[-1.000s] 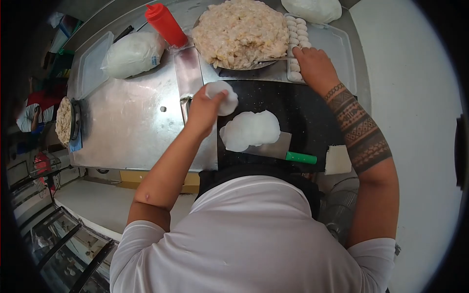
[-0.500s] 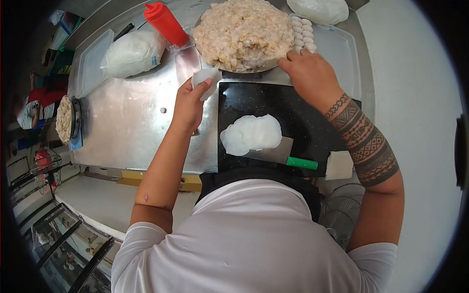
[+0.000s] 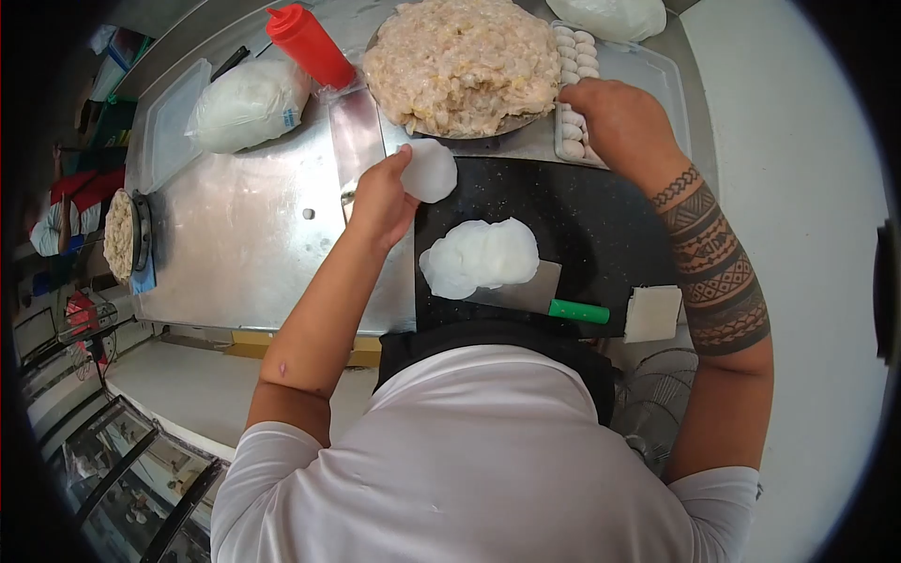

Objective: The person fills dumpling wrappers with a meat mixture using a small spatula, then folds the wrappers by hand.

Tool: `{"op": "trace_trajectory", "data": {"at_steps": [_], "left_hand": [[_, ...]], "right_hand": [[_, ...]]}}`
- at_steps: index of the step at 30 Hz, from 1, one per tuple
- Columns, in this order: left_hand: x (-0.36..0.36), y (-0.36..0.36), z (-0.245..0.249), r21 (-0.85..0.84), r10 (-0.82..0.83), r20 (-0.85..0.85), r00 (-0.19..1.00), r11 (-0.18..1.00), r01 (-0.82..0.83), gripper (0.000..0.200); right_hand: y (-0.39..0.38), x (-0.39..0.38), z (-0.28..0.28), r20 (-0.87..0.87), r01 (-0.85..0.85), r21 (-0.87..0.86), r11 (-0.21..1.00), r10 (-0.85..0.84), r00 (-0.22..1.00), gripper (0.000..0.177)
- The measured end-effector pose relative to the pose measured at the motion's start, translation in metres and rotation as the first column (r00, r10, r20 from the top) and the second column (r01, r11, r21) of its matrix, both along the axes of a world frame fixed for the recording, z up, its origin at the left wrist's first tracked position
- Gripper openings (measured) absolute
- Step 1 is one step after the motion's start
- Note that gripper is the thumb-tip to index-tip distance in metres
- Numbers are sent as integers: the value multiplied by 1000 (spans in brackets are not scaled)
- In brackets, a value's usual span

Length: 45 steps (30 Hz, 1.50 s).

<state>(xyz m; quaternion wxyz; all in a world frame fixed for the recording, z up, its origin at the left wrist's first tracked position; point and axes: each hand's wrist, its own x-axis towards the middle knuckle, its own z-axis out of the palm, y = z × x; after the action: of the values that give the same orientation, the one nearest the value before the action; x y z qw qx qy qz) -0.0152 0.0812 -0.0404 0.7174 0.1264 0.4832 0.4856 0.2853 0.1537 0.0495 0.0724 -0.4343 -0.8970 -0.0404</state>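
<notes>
My left hand [image 3: 380,199] holds a round white dough wrapper [image 3: 430,170] at the left edge of a black board [image 3: 601,230]. A stack of white wrappers [image 3: 481,255] lies on that board, partly over a metal scraper with a green handle [image 3: 576,311]. My right hand [image 3: 615,120] rests, fingers curled down, on a clear tray [image 3: 657,89] that holds rows of small white dumplings [image 3: 572,52]. Whether it grips anything is hidden. A big pan heaped with pale filling [image 3: 460,61] stands just beyond both hands.
A red squeeze bottle [image 3: 305,45] and a plastic bag of white dough [image 3: 246,105] sit at the back left of the steel table [image 3: 244,244]. Another bag [image 3: 605,14] lies behind the tray. A folded white cloth [image 3: 652,312] lies at the board's right. At the far left stands another person.
My left hand has drawn the wrapper back from the filling pan toward the board and flattened it. My right hand has shifted from the pan's edge onto the dumpling tray.
</notes>
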Motion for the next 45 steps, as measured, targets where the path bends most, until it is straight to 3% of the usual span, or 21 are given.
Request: {"op": "trace_trajectory", "data": {"at_steps": [2,5,8,10,13,14,17,19,21,23,24,29,35,36,38,39,41,42,44,45], "left_hand": [[12,5,-7,-41,4,59,998,999,-2,40],[28,15,-23,-181,146,332,932,980,-89,39],[41,20,-19,-120,172,403,899,984,-134,39],[47,19,-11,-114,194,404,894,980,-161,39],[49,14,-9,-120,242,420,875,970,-211,43],[47,12,-10,-123,247,428,869,969,-215,43],[39,4,-7,-130,242,449,860,970,-204,44],[32,1,-5,-133,234,461,856,972,-194,44],[25,0,-3,-107,253,368,895,967,-229,42],[14,3,-12,-146,226,384,895,972,-183,42],[12,4,-16,-183,200,400,894,974,-136,42],[24,4,-25,-209,215,424,880,968,-136,41],[40,16,-16,-151,238,466,852,970,-188,43],[42,17,-14,-126,228,478,848,973,-191,45],[44,19,-16,-132,225,493,841,974,-183,45],[45,20,-16,-138,223,505,834,974,-177,45],[47,18,-12,-144,224,515,827,974,-174,45],[47,15,-9,-151,226,522,822,974,-171,45],[42,10,-7,-163,200,522,829,978,-133,46],[38,7,-6,-170,170,523,835,981,-93,46]], "right_hand": [[0,2,-3,-3,54,-9,999,-54,999,26],[-9,2,-22,28,83,-127,988,-80,996,26],[-22,4,-29,-67,97,-207,974,-113,991,21],[-32,8,-36,-276,91,-357,929,-198,941,21],[-63,2,-42,-383,108,-455,884,-304,872,26],[-73,1,-45,-383,109,-456,883,-305,872,26],[-100,-2,-47,-387,-16,-289,957,-102,917,36],[-105,5,-36,-349,-10,-266,964,-87,933,36],[-100,8,-17,-307,-5,-245,970,-73,949,37],[-91,10,0,-305,141,-358,923,-258,917,38],[-86,10,-1,-305,143,-354,924,-259,916,38],[-40,-4,-18,-152,145,-177,973,-173,973,37],[-8,-7,-5,-65,29,-272,962,-48,997,28],[-8,-4,-5,-64,30,-272,962,-49,997,28],[-8,5,-4,-145,70,-482,873,-158,977,28],[-12,10,-7,-143,72,-482,873,-159,977,28],[-30,17,-22,-348,-34,-434,900,-133,928,36],[-41,17,-27,-346,-35,-438,898,-133,929,36],[-70,16,-34,-299,-37,-251,967,-41,953,41],[-83,16,-36,-269,-21,-283,959,-58,961,48]]}}
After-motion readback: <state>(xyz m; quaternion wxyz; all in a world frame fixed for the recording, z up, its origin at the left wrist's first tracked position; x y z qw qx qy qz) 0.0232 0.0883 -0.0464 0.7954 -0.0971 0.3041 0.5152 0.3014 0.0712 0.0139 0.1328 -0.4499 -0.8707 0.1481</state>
